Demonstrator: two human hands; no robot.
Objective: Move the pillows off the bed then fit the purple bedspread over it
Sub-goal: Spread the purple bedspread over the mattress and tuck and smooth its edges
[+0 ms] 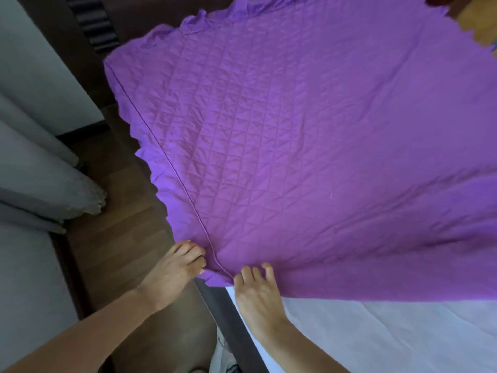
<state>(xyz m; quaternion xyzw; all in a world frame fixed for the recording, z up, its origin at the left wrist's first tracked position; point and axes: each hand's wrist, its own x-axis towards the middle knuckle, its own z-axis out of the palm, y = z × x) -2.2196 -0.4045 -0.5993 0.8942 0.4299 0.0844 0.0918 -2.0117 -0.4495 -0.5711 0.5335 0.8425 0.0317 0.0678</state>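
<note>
The purple bedspread (282, 146), quilted with a ruffled edge, lies spread across most of the bed. Its near corner hangs by the bed's left side. My left hand (174, 267) pinches the ruffle at that corner, just outside the piped seam. My right hand (256, 289) grips the near edge of the spread right beside it, fingers curled over the fabric. Below the spread, the bare white mattress sheet (390, 335) shows. No pillows are in sight on the bed.
A dark bed frame rail (228, 319) runs along the mattress edge. Brown wooden floor (115, 211) lies to the left, with grey curtains (40, 179) bunched there. A yellow patterned cloth (478, 20) sits at the far top right corner.
</note>
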